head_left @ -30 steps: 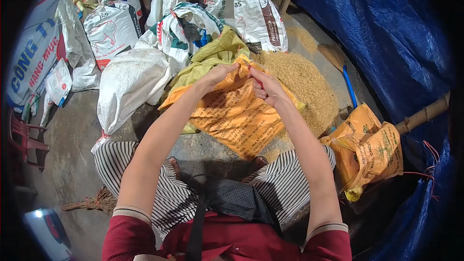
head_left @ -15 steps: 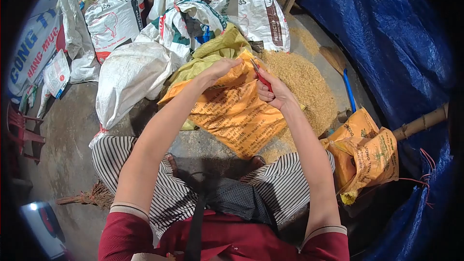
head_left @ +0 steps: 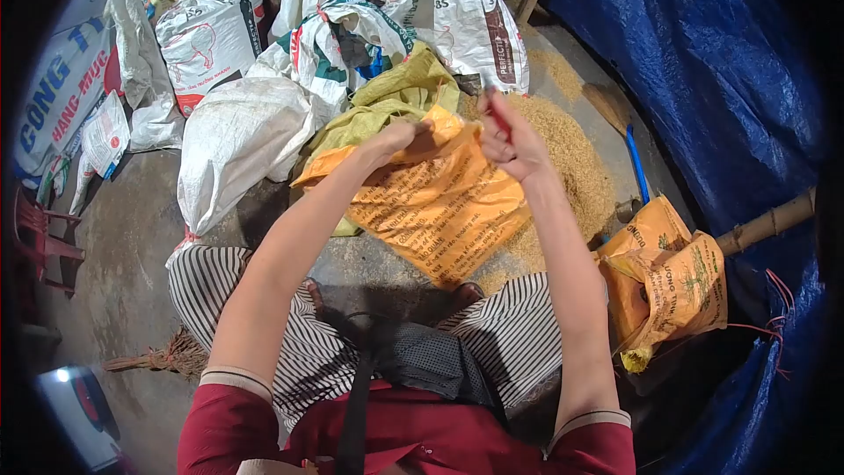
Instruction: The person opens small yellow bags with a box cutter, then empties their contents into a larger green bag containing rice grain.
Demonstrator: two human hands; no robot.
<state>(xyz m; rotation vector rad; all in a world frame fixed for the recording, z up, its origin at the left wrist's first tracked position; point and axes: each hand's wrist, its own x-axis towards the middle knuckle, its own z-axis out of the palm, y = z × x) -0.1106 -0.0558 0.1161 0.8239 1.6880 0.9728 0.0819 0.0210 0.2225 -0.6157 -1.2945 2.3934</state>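
An orange printed sack hangs spread out in front of me, its lower corner between my feet. My left hand is closed on the sack's upper edge. My right hand is closed around a red-handled tool, just above the sack's upper right side; motion blurs the tool's tip. Behind the sack lie a yellow-green sack and a heap of golden grain or husks.
White sacks stand at the left and back. Two items lie right: a blue-handled tool and folded orange sacks. A blue tarp hangs beyond them. A twig broom and red chair are at left.
My right hand has lifted slightly up and right, with the red-handled tool now apart from the sack's edge. My left hand and the sack's upper edge have shifted slightly down.
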